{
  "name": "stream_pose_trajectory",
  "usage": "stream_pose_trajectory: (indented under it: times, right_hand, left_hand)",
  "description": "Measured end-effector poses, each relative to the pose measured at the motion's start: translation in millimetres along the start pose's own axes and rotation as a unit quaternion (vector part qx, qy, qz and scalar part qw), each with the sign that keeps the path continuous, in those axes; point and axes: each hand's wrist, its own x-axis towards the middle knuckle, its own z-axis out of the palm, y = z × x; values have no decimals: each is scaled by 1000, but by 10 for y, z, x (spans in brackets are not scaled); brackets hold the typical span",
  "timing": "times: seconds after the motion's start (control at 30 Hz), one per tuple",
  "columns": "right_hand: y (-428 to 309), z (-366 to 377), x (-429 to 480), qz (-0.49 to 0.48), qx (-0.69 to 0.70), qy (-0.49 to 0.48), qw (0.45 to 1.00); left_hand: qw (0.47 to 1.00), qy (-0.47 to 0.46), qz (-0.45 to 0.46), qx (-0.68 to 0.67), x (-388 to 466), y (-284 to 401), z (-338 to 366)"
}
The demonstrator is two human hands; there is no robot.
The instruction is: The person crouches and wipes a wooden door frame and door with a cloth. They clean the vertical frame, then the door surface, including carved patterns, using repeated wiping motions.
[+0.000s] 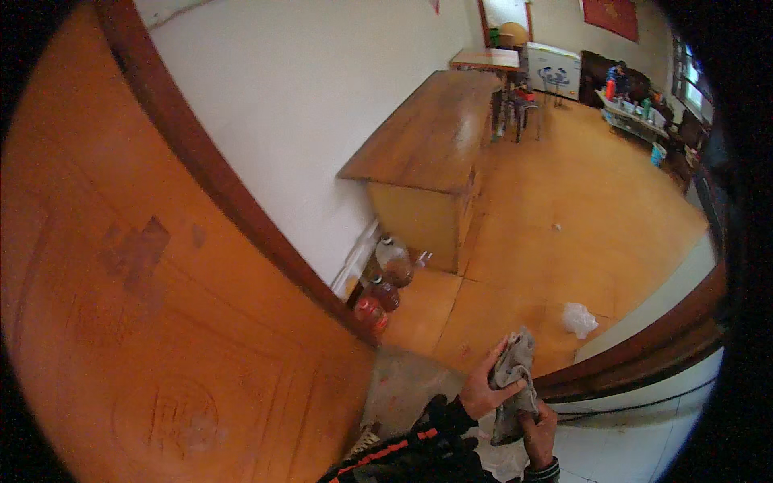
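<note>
A bunched grey cloth (514, 365) is held between my two hands, low in the head view. My left hand (483, 386) grips its upper part from the left side, thumb across the front. Lower down, my right hand (539, 431) closes on the right edge of the same cloth. The cloth's lower end hangs down between my wrists. Both hands are over a doorway threshold, close to the dark brown door frame (640, 368) on the right.
An orange-brown wooden door (181, 314) fills the left. Several plastic bottles (395, 262) stand by the wall beside a long wooden counter (423, 127). A white plastic bag (580, 320) lies on the floor (543, 259). Far right, a person (615, 73) is behind a cluttered low table (634, 115).
</note>
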Motion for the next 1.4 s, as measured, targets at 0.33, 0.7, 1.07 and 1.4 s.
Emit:
stream_pose_trajectory:
  times: [0.33,0.7,1.07,1.4]
  right_hand:
    - [222,212,120,-59,-111,-98,987]
    - [36,542,210,-31,-114,-254,960]
    - [-85,402,234,-15,-92,-358,929]
    - [4,715,284,-90,-78,-424,898]
  left_hand:
    - [994,45,-59,-84,-310,83,-416]
    - [964,201,-93,-150,-651,-118,-694]
    - [962,269,36,-7,-1163,-17,-423]
    - [912,410,-4,15,-1436,-17,-584]
